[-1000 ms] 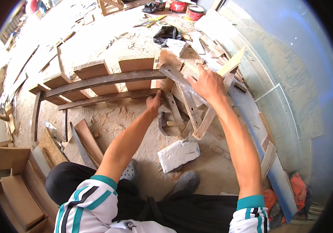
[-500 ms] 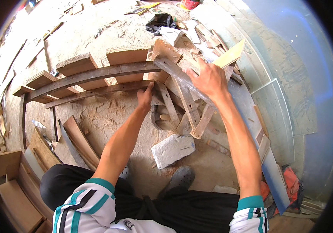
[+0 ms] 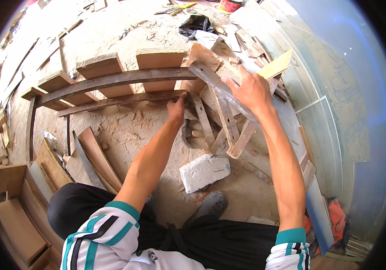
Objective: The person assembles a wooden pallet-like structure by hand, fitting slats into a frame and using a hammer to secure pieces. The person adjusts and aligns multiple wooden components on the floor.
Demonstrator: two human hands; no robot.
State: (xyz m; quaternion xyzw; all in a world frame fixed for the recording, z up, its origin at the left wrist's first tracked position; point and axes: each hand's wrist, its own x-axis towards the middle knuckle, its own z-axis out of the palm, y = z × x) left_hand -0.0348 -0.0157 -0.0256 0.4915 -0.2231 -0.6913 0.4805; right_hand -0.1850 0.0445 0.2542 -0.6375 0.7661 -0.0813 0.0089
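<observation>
Rails (image 3: 112, 80) look dark and scuffed, left fingers (image 3: 182, 97) grasping one, hold of right fingers (image 3: 244, 74) unclear.

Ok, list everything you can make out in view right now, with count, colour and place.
Slatted frame: 1, brown, centre-left
Worn plank: 1, greyish, centre
White block: 1, white, lower centre
Saw blade: 1, grey, lower left
Loose wood: many, mostly brown, scattered
Wooden box: 1, brown, lower left corner
Black bag: 1, black, top centre
Bucket: 1, red, top edge
Glassy sheets: several, pale, right
Crumpled material: count unclear, orange-red, lower right
Shoe: 1 clear, grey, lower centre
Sleeves: 2, white with teal and black, bottom
Left grip: 1, bare, on the frame's lower rail
Right grip: 1, bare, at the plank
</observation>
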